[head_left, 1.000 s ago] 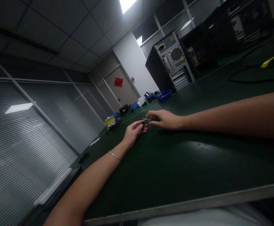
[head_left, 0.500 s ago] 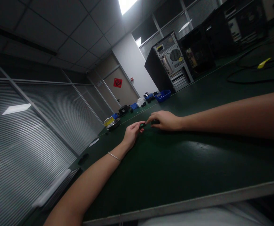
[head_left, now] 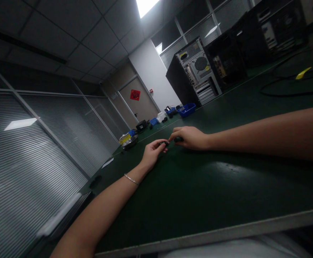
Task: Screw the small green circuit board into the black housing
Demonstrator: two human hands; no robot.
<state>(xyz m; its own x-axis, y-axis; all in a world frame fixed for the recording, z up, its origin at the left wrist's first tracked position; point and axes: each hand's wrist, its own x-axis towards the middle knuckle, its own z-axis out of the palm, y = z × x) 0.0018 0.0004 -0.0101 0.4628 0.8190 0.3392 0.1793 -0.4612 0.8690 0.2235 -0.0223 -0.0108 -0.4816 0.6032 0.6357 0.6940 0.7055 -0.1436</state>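
While pinched part (head_left: 164, 143) looks small, dark, tool handle (head_left: 178, 139) shows black.

Left hand (head_left: 151, 152) pinching, right hand (head_left: 189, 138) curled close by

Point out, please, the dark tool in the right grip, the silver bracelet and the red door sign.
Dark tool (head_left: 178, 139): head view, on its handle.
Silver bracelet (head_left: 131, 179): head view, on its visible band.
Red door sign (head_left: 135, 95): head view, on its middle.

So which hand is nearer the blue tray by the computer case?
Right. The right hand is on the near side of the blue tray; the left hand is farther off, leftward.
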